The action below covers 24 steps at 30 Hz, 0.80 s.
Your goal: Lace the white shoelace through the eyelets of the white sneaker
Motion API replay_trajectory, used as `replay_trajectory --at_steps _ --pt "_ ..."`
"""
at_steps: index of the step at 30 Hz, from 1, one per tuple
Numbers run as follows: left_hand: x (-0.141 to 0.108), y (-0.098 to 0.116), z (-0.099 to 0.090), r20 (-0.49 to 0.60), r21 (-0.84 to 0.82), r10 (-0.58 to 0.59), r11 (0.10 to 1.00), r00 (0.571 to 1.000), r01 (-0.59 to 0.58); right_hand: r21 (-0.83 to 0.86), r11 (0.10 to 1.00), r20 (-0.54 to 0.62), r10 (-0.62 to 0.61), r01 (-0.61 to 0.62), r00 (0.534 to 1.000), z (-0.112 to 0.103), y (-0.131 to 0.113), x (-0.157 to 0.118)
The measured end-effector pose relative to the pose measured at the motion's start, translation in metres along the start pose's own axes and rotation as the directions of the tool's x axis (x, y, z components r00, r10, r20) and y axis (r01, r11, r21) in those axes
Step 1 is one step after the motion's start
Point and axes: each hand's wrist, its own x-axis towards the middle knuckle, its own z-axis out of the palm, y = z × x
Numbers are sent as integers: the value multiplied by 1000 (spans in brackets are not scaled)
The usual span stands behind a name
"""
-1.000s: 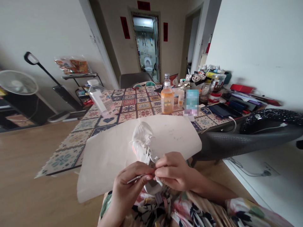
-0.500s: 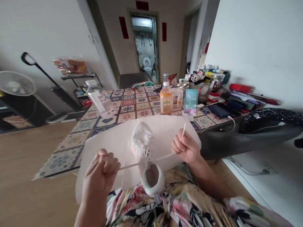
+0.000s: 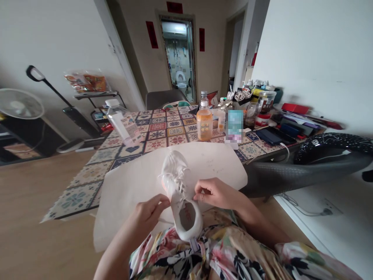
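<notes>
Patterned table, paper, left hand and right hand pinched narrow beside shoe, lit bathroom beyond

The sheet looks like smooth, matt white paper, the bottle clear plastic, the dress soft printed cloth, and the floor smooth wood.

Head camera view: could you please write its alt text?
A white lace-up sneaker lies over a white sheet, a person's left hand and right hand at its sides. Behind, a bottle of orange liquid stands on a patterned tablecloth.
</notes>
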Motion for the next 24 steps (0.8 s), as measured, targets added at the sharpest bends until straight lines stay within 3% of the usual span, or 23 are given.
replay_trajectory --at_steps 5,9,13,16,19,21,24 --pt "3 -1 -4 14 8 55 998 998 -55 -35 999 9 -11 12 1000 -1 0 -3" --pt "6 -1 -17 -9 -7 231 973 973 -231 -66 993 59 -91 95 994 -7 6 -2" --pt "6 -3 -26 -41 -68 421 903 906 -423 205 951 93 -256 233 962 -14 10 0" --pt "3 -6 -16 -129 -237 385 883 914 -405 473 844 28 -300 252 954 -9 6 2" --pt "0 -4 8 -190 -488 279 805 941 -337 695 690 -16 -266 202 964 7 0 3" --pt "2 -1 24 -186 -599 235 742 954 -300 768 615 -43 -229 179 972 20 0 5" --pt "9 2 37 -242 -648 185 700 953 -300 806 572 -121 -90 151 989 34 5 9"
